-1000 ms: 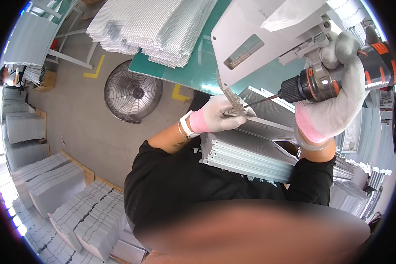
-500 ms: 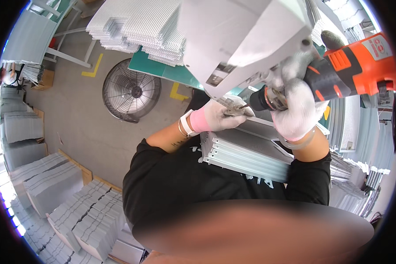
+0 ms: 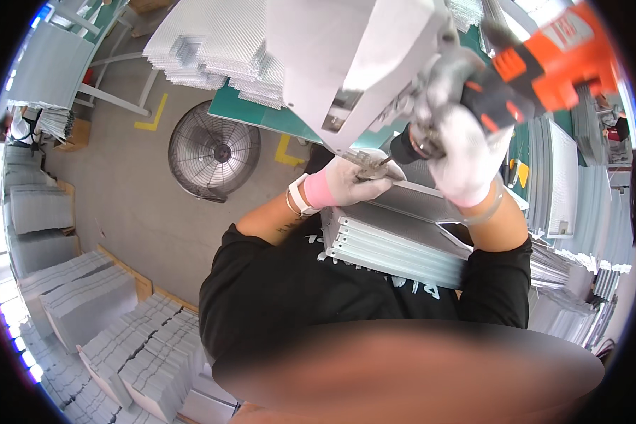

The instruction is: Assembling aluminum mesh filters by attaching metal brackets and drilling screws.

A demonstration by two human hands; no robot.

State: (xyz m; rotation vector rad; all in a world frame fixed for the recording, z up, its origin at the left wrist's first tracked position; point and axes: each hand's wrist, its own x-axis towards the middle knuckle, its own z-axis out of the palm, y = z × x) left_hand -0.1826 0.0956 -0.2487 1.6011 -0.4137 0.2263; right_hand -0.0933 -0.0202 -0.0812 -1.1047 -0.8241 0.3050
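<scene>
My left hand [image 3: 353, 180], in a white glove with a pink cuff, is closed around a small metal bracket [image 3: 369, 162] at the corner of a framed mesh panel [image 3: 413, 194]. Gripped at its front end by my gloved right hand [image 3: 466, 159], an orange and black power drill [image 3: 537, 71] points down-left. Its thin bit reaches the bracket between my left fingers; whether it touches cannot be made out. Below the hands, against my body, lies a stack of silver-framed panels [image 3: 396, 247]. A large pale grey casing [image 3: 325, 49] rises just beyond my left hand.
A green worktable [image 3: 254, 113] carries stacked mesh sheets [image 3: 208, 42] on the far left. A round floor fan [image 3: 219, 152] stands left of it. Stacked panels [image 3: 95, 293] line the lower left; more panels [image 3: 562, 177] stand upright at right, beside a yellow-handled tool [image 3: 521, 174].
The drill and my right hand have shifted left and away from me, with the drill body tilting up more. My left hand stays on the bracket. The grey casing appears further left.
</scene>
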